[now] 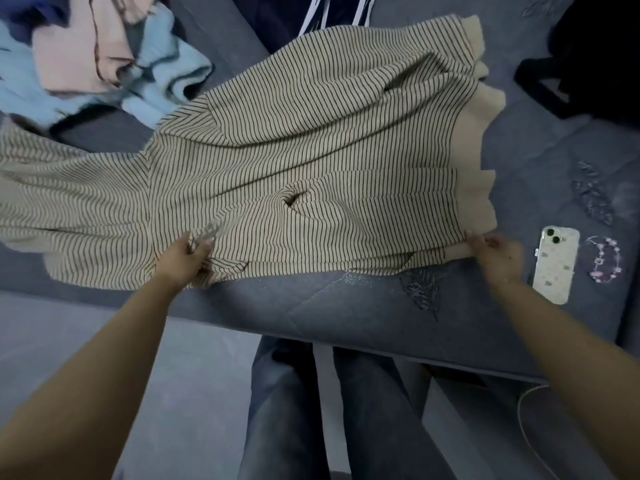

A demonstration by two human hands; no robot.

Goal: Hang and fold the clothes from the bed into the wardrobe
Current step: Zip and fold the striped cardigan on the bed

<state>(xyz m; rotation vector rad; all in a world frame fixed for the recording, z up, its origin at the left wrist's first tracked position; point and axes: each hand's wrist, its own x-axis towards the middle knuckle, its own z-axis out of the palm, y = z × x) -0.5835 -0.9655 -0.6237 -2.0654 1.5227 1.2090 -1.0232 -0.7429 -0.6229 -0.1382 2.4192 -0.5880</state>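
Head view: a cream striped sweater (294, 161) is seen spread across a grey-blue quilted bed (346, 306), its plain ribbed hem turned toward the right and one sleeve trailing off to the left edge of the frame. The near edge of the sweater is held at two places. The left hand (187, 258) is curled around a bunch of striped fabric near the sleeve seam, with the thumb and fingers closed on the cloth. The right hand (495, 254) is pinched on the near corner of the ribbed hem, fingertips pressed together on the knit. Both bare forearms are stretched forward from the bottom of the frame. A pale blue garment (162, 81) and a pink garment (79, 46) are piled together at the upper left of the bed, beside the sweater's shoulder. A dark garment with white stripes (332, 12) is partly seen at the top edge, and black clothing (588, 57) lies at the upper right. A phone (556, 265) in a light patterned case lies face down just right of the right hand, with a beaded bracelet (604, 259) beside it. Legs in blue jeans (277, 410) are seen below the bed edge.
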